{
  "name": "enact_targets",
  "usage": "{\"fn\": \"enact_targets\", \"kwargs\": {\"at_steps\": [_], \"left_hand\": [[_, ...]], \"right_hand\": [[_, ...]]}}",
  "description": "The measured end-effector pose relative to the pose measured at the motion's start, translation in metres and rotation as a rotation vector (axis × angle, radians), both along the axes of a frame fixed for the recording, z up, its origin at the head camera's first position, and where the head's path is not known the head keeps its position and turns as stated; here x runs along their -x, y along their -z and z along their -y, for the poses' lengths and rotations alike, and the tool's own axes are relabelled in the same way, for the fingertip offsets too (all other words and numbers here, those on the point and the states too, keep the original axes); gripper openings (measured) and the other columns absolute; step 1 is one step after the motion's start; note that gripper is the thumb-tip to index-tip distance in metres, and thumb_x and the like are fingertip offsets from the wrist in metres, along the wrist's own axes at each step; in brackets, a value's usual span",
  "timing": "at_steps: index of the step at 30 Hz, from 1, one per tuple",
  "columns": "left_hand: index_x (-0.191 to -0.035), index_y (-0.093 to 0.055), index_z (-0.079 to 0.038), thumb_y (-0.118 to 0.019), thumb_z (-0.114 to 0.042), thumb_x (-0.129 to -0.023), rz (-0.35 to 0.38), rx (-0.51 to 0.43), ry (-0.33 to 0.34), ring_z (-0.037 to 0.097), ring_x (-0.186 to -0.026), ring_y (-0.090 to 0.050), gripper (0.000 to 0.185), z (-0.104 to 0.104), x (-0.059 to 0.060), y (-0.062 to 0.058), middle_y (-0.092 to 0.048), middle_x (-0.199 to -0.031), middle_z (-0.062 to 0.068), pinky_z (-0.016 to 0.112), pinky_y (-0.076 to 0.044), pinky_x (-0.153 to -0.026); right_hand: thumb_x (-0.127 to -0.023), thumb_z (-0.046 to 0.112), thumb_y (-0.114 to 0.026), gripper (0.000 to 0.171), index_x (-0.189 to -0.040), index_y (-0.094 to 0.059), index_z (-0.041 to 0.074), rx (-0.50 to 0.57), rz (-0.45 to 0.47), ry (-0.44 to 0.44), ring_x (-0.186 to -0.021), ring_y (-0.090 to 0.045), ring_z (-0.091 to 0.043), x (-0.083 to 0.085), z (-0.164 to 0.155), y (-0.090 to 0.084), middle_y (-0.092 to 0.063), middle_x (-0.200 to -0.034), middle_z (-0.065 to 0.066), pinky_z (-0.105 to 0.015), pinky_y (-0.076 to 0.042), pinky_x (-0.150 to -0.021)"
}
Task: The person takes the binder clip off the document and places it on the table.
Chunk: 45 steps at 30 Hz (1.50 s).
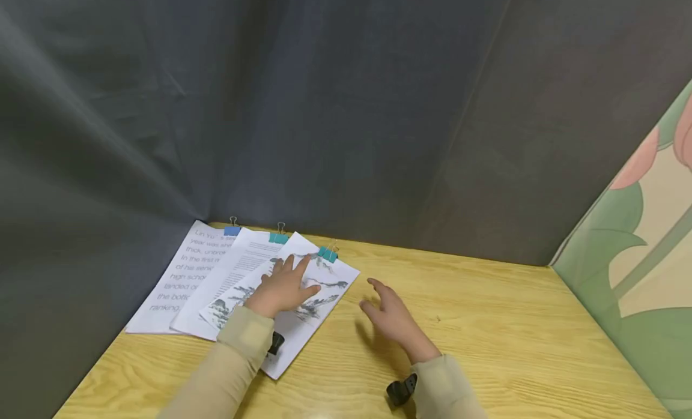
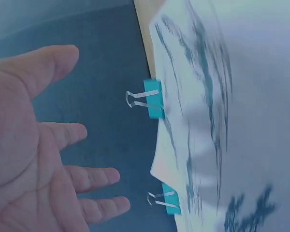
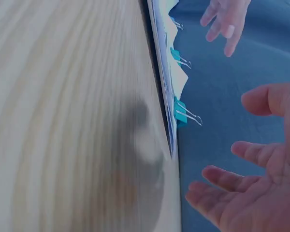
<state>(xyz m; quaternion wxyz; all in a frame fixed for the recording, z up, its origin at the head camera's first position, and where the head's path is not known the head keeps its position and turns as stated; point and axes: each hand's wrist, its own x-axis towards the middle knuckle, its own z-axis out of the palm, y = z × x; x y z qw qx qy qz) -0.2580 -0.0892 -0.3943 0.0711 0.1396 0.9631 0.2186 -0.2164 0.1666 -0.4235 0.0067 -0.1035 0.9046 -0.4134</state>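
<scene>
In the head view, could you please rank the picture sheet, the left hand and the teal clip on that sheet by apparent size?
1. Picture sheet, largest.
2. Left hand, which rests on it.
3. Teal clip, smallest.

Curtained desk booth, wooden desk point(image 1: 486, 323), clipped papers point(image 1: 178, 275)

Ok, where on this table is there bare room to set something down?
The bare wood of the table, from the right hand across to the flowered panel, is free. The left side is crowded: three clipped paper stacks overlap there, with the left hand over them.
</scene>
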Motion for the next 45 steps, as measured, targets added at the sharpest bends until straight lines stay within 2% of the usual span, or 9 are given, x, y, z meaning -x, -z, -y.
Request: {"fn": "enact_targets", "kwargs": {"at_steps": [7,11,15,19,23,27,33,40,45], "left_hand": [[-0.164,-0.024,-0.007,-0.056,-0.045,-0.105,0.049,0.036,-0.033,0.06,-0.147,-0.017,0.077,0.017,0.014,0.009,-0.022,-0.161,0.036,0.079,-0.023,-0.107],[-0.163,-0.025,-0.006,-0.054,-0.045,-0.105,0.077,0.032,-0.064,0.06,-0.146,-0.019,0.076,0.027,0.02,0.01,-0.024,-0.161,0.035,0.078,-0.025,-0.106],[-0.162,-0.028,-0.003,-0.052,-0.045,-0.105,0.092,0.026,-0.09,0.059,-0.144,-0.023,0.075,0.036,0.025,0.01,-0.027,-0.16,0.035,0.076,-0.029,-0.106],[-0.16,-0.03,0.001,-0.052,-0.044,-0.105,0.112,0.007,-0.085,0.061,-0.143,-0.024,0.074,0.039,0.026,0.013,-0.026,-0.158,0.038,0.072,-0.031,-0.108],[-0.159,-0.028,0.005,-0.05,-0.043,-0.106,0.148,-0.014,-0.073,0.064,-0.143,-0.02,0.075,0.042,0.027,0.019,-0.023,-0.158,0.04,0.072,-0.026,-0.111],[-0.158,-0.027,0.008,-0.048,-0.042,-0.106,0.145,-0.033,-0.06,0.062,-0.144,-0.021,0.075,0.047,0.029,0.024,-0.025,-0.158,0.039,0.07,-0.023,-0.113],[-0.158,-0.027,0.008,-0.049,-0.041,-0.106,0.137,-0.035,-0.068,0.058,-0.143,-0.029,0.076,0.052,0.031,0.025,-0.033,-0.156,0.037,0.067,-0.027,-0.114],[-0.157,-0.029,0.009,-0.05,-0.043,-0.104,0.149,-0.015,-0.13,0.062,-0.141,-0.028,0.077,0.06,0.035,0.025,-0.034,-0.153,0.04,0.07,-0.028,-0.111],[-0.157,-0.026,0.011,-0.049,-0.041,-0.105,0.152,-0.014,-0.133,0.061,-0.14,-0.03,0.077,0.062,0.038,0.024,-0.036,-0.151,0.04,0.067,-0.028,-0.112]], "right_hand": [[-0.103,0.018,-0.06,0.058,-0.152,-0.041,-0.007,0.117,0.096,-0.019,-0.134,-0.046,-0.054,0.012,0.01,0.008,-0.046,-0.146,-0.038,-0.063,-0.04,-0.106],[-0.103,0.018,-0.06,0.057,-0.152,-0.041,-0.006,0.168,0.155,-0.001,-0.134,-0.046,-0.052,0.013,0.016,0.013,-0.047,-0.145,-0.037,-0.062,-0.041,-0.106],[-0.102,0.016,-0.06,0.056,-0.15,-0.042,-0.007,0.203,0.167,0.012,-0.133,-0.048,-0.051,0.011,0.022,0.015,-0.048,-0.144,-0.037,-0.06,-0.043,-0.105],[-0.104,0.015,-0.057,0.056,-0.151,-0.039,-0.008,0.333,0.235,0.016,-0.13,-0.051,-0.05,0.009,0.027,0.016,-0.045,-0.145,-0.038,-0.056,-0.048,-0.102],[-0.105,0.013,-0.052,0.055,-0.153,-0.035,-0.009,0.504,0.32,0.025,-0.127,-0.054,-0.047,0.007,0.033,0.018,-0.043,-0.146,-0.038,-0.052,-0.049,-0.102],[-0.105,0.011,-0.05,0.054,-0.152,-0.034,-0.01,0.585,0.338,0.025,-0.128,-0.052,-0.045,0.006,0.038,0.02,-0.043,-0.145,-0.037,-0.052,-0.048,-0.102],[-0.103,0.008,-0.05,0.055,-0.151,-0.032,-0.012,0.678,0.354,0.006,-0.129,-0.049,-0.041,0.007,0.042,0.022,-0.045,-0.142,-0.035,-0.055,-0.044,-0.107],[-0.103,0.008,-0.05,0.055,-0.151,-0.032,-0.011,0.766,0.405,0.012,-0.122,-0.048,-0.033,0.009,0.046,0.022,-0.048,-0.13,-0.022,-0.051,-0.043,-0.108],[-0.102,0.007,-0.051,0.056,-0.152,-0.03,-0.01,0.791,0.415,0.01,-0.114,-0.054,-0.028,0.01,0.047,0.023,-0.054,-0.124,-0.018,-0.048,-0.045,-0.106]]}}
